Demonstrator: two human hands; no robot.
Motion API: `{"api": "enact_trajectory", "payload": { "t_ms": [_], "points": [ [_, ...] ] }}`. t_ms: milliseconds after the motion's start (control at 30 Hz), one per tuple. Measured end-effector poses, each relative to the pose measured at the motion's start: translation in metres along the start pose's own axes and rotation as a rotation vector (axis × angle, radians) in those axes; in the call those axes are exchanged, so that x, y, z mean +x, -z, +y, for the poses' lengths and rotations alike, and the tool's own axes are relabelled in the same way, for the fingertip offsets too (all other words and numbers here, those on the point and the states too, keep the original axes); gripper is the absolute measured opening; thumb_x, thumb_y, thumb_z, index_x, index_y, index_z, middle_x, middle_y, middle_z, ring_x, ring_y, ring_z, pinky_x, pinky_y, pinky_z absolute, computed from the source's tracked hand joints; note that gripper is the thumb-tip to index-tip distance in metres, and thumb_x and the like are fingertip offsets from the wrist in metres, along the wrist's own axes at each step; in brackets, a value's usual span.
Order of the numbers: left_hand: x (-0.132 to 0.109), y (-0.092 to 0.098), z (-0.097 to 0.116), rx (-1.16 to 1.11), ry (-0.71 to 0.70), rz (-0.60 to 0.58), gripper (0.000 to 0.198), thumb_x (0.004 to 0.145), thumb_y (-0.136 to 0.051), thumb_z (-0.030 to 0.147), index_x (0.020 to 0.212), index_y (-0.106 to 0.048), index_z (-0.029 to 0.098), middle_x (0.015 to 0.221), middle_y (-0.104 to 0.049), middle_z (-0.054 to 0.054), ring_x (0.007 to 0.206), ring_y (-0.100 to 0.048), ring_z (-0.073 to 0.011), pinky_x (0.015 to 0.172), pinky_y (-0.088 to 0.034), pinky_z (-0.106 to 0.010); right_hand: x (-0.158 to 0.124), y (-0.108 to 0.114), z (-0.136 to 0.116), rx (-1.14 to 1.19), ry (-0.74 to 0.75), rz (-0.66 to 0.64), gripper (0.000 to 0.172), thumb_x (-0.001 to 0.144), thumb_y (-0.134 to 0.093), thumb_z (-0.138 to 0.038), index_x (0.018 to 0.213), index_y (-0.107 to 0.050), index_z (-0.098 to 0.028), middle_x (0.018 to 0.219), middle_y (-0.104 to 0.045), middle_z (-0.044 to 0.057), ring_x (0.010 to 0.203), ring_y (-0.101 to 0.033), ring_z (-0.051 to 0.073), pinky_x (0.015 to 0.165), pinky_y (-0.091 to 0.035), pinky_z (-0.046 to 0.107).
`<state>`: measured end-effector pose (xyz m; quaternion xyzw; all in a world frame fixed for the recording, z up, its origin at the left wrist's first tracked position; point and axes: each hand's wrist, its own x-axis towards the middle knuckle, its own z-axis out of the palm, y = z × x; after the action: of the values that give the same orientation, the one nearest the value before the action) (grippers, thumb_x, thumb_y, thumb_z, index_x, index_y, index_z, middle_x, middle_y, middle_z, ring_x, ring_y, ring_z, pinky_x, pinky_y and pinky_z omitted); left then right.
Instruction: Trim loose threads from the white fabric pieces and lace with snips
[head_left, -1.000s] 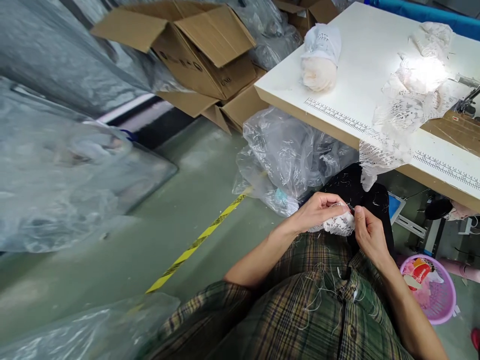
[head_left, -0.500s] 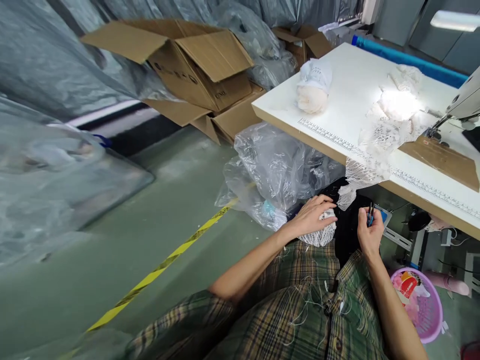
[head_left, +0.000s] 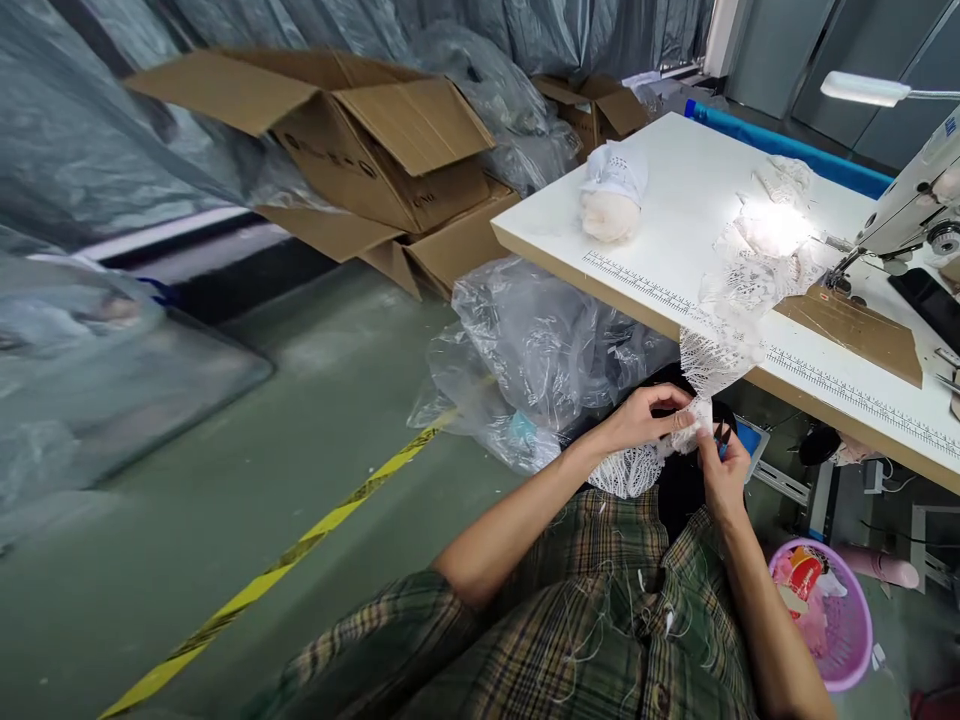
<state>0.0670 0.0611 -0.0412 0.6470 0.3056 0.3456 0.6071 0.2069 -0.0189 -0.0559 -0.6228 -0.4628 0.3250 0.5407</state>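
My left hand (head_left: 643, 417) and my right hand (head_left: 718, 468) meet over my lap, both pinching a piece of white lace (head_left: 634, 468). A strip of the same lace (head_left: 721, 340) hangs down from the white table edge to my hands. My right hand also grips a small dark snipping tool with blue handles (head_left: 724, 438). Loose threads cling to my plaid shirt (head_left: 600, 610).
The white sewing table (head_left: 675, 210) carries a ruler strip, a lace pile (head_left: 765, 250), a fabric roll (head_left: 611, 200) and a sewing machine (head_left: 911, 205) at the right. Clear plastic bags (head_left: 540, 350) and cardboard boxes (head_left: 352, 140) stand on the floor. A pink basket (head_left: 829, 615) sits lower right.
My hands, apart half a second ago, have come together again on the lace. The view has tilted up toward the sewing machine.
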Motion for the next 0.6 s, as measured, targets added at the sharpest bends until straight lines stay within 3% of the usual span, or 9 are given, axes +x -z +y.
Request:
{"api": "enact_trajectory", "payload": {
  "t_ms": [100,167,300,467,533,600],
  "points": [
    [-0.021,-0.004,0.011,-0.012,-0.058,0.111,0.063,0.062,-0.086,0.049,0.111,-0.065,0.016,0.116,-0.065,-0.011,0.102,-0.065,-0.0221,0.093,-0.050,-0.036,-0.023,0.006,-0.014,-0.039,0.036,-0.012,0.033,0.082,-0.056,-0.048,0.064,-0.053,-0.021,0.054,-0.044,-0.005,0.052,-0.036,0.010,0.050,-0.034,0.023],
    [-0.033,-0.006,0.017,-0.063,-0.027,0.141,0.067,0.066,-0.083,0.054,0.118,-0.062,0.017,0.119,-0.064,-0.012,0.103,-0.064,-0.0226,0.092,-0.050,-0.036,-0.035,0.009,-0.024,-0.065,0.055,-0.040,0.031,0.082,-0.056,-0.046,0.063,-0.053,-0.021,0.051,-0.040,-0.005,0.049,-0.033,0.010,0.046,-0.030,0.023],
    [-0.046,-0.012,0.017,-0.322,0.191,-0.050,0.057,0.085,-0.057,0.066,0.102,-0.069,0.013,0.100,-0.072,-0.012,0.094,-0.067,-0.0223,0.090,-0.050,-0.037,-0.053,0.013,-0.041,-0.032,0.104,-0.180,0.026,0.083,-0.052,-0.037,0.062,-0.051,-0.021,0.051,-0.040,-0.005,0.048,-0.034,0.010,0.047,-0.030,0.024],
    [-0.061,-0.019,0.012,-0.595,0.189,-0.313,0.044,0.075,-0.067,0.055,0.083,-0.077,0.014,0.110,-0.073,-0.017,0.111,-0.065,-0.0328,0.093,-0.050,-0.043,-0.070,0.012,-0.052,0.011,0.196,-0.369,0.018,0.081,-0.050,-0.024,0.063,-0.051,-0.021,0.051,-0.041,-0.006,0.046,-0.034,0.009,0.047,-0.032,0.024],
    [-0.068,-0.019,0.013,-0.593,0.146,-0.288,0.040,0.072,-0.072,0.054,0.079,-0.078,0.015,0.112,-0.072,-0.017,0.113,-0.065,-0.0334,0.094,-0.050,-0.043,-0.073,0.012,-0.049,0.038,0.172,-0.295,0.009,0.081,-0.053,-0.023,0.071,-0.054,-0.022,0.053,-0.044,-0.007,0.047,-0.037,0.009,0.047,-0.034,0.023],
    [-0.072,-0.017,0.017,-0.485,0.120,-0.186,0.035,0.072,-0.077,0.051,0.079,-0.078,0.017,0.113,-0.072,-0.015,0.113,-0.065,-0.0309,0.098,-0.049,-0.042,-0.073,0.011,-0.045,0.091,0.120,-0.123,0.006,0.081,-0.057,-0.027,0.083,-0.053,-0.023,0.058,-0.048,-0.007,0.049,-0.042,0.010,0.047,-0.037,0.022]
  ]
}}
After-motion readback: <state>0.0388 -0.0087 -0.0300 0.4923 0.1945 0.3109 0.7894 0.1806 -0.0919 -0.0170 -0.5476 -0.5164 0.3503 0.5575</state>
